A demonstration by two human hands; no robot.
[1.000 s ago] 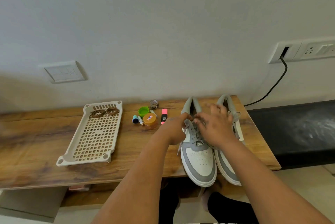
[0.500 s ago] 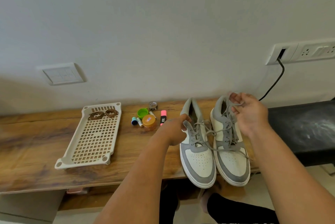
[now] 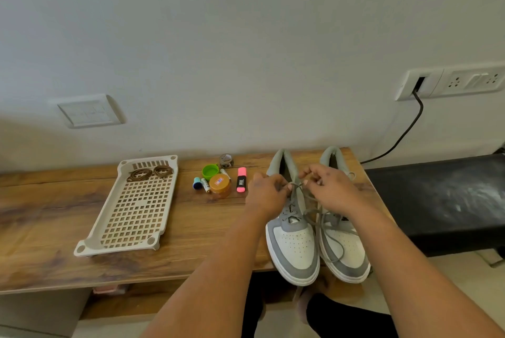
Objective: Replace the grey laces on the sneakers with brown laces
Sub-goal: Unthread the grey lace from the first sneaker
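Note:
Two grey-and-white sneakers stand side by side on the wooden table, toes over its front edge: the left sneaker point(image 3: 293, 247) and the right sneaker point(image 3: 345, 253). My left hand point(image 3: 269, 195) and my right hand point(image 3: 332, 190) meet over the left sneaker's upper eyelets, each pinching the grey lace point(image 3: 296, 190). A loose length of grey lace point(image 3: 334, 242) trails across the right sneaker's toe. Two coiled brown laces point(image 3: 149, 173) lie at the far end of the white perforated tray point(image 3: 131, 217).
Between tray and sneakers sit a green cap point(image 3: 210, 170), an orange-lidded jar point(image 3: 220, 184), a pink highlighter point(image 3: 241, 179), small batteries point(image 3: 205, 185) and a tape roll point(image 3: 226, 160). A black bench point(image 3: 437, 195) adjoins the table on the right. A black cable point(image 3: 404, 132) hangs from the wall socket.
My right hand, which had drawn a lace end up and out to the right, has come back to the left sneaker's eyelets. My left hand stays at the sneaker's tongue.

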